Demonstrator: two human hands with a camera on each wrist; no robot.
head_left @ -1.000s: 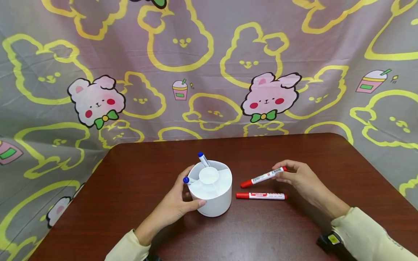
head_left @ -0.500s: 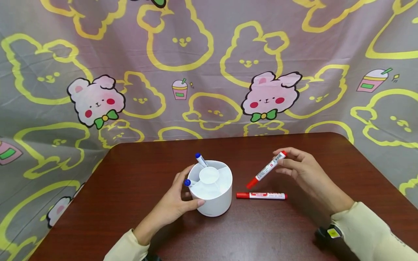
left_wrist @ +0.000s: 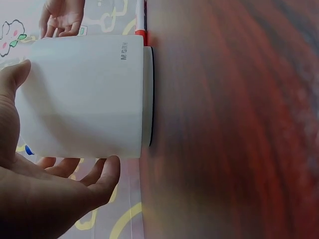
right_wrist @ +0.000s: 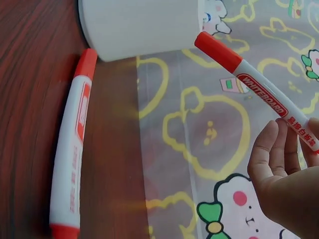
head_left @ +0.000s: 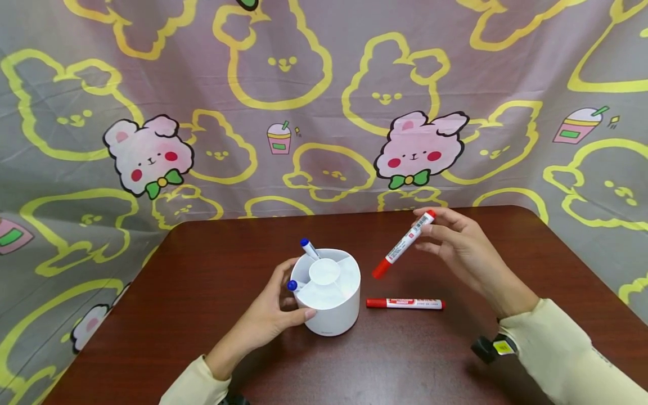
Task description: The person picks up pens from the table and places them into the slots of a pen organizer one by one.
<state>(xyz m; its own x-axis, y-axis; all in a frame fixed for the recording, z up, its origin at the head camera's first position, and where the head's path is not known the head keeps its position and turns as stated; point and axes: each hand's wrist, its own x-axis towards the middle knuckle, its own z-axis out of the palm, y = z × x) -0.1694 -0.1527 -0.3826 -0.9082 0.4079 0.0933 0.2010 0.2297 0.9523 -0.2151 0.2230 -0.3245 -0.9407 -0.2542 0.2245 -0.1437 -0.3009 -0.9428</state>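
Note:
A white round pen holder (head_left: pixel 331 323) with several compartments stands upright on the table. My left hand (head_left: pixel 265 309) grips its left side, thumb at the front and fingers round the back. Two blue-capped markers lean in it: one blue-capped marker (head_left: pixel 310 249) at the back, another blue-capped marker (head_left: pixel 293 285) at the left. My right hand (head_left: pixel 463 247) pinches a red whiteboard marker (head_left: pixel 405 243) near its tail end, held in the air with the red cap pointing down and left. A second red marker (head_left: pixel 412 304) lies on the table right of the holder, its cap towards it.
The dark wooden table (head_left: pixel 202 270) reaches back to a patterned cloth (head_left: pixel 324 124) hanging behind it. A dark band with a yellow-faced device (head_left: pixel 503 347) sits at the right sleeve's wrist.
My right hand has raised the red marker off the table, tilted it steeper, then moved it back and slightly left. The left hand has stayed on the holder.

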